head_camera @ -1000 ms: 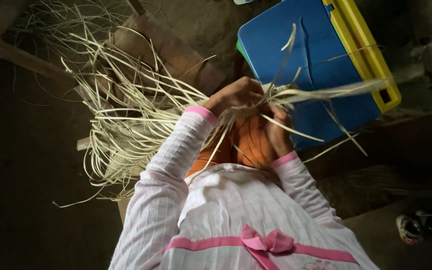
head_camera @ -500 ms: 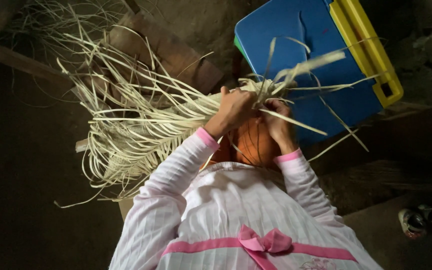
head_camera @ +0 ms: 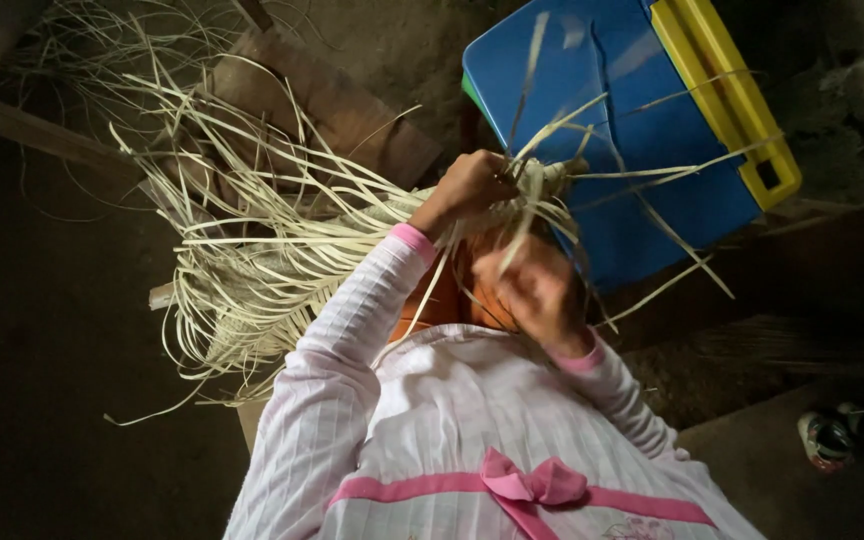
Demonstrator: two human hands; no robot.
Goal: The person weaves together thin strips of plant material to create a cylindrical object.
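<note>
strips: your left hand [head_camera: 467, 190] clenches pale strips [head_camera: 252, 260] at frame centre; light, springy, likely brittle.
hold: pinch near the gathered knot [head_camera: 542, 180].
right hand [head_camera: 532, 290]: blurred, grip cannot be told.

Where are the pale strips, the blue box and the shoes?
strips [head_camera: 252, 270], head view, middle of the loose fan left of the sleeve.
blue box [head_camera: 642, 190], head view, bare blue lid.
shoes [head_camera: 832, 435], head view, the nearer shoe at lower right.

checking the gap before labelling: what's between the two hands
In the head view, pale straw strips cross the gap between the left hand and the right hand, with orange cloth showing beneath them.
</note>
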